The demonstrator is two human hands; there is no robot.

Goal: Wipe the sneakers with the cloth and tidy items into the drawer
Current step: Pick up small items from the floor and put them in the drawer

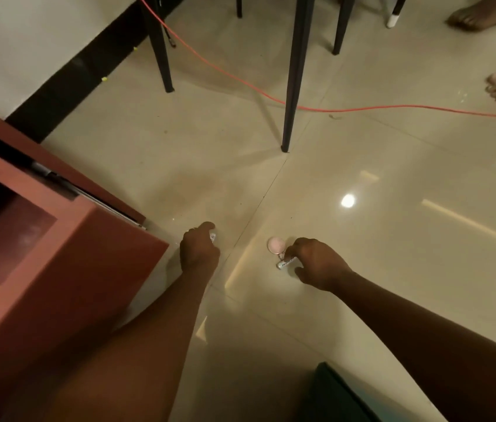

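Item one: a small white tube (286,263) with printed lettering, sitting low on the glossy tiled floor (377,284), right of centre and near me. On its far side is a pink round piece (276,244), joined to the tube or merely touching it (I cannot tell which). I am judging both to be light, hard and smooth, and likely to skid or roll on this tile. A sideways pinch across the tube's barrel is looking like the safest hold. My right hand (319,264) is bending over the tube, fingers curled close and pinching its right part, while its left end is poking out. Item two: a small white item (213,237), mostly hidden, lying just right of the drawer's near corner. My left hand (199,252) is wrapping it in a tight curl, so only its far tip is showing. Item three: the red-brown drawer (73,269), standing pulled open at the left, where I am expecting both pieces to go. Sneakers and cloth are not showing anywhere here.
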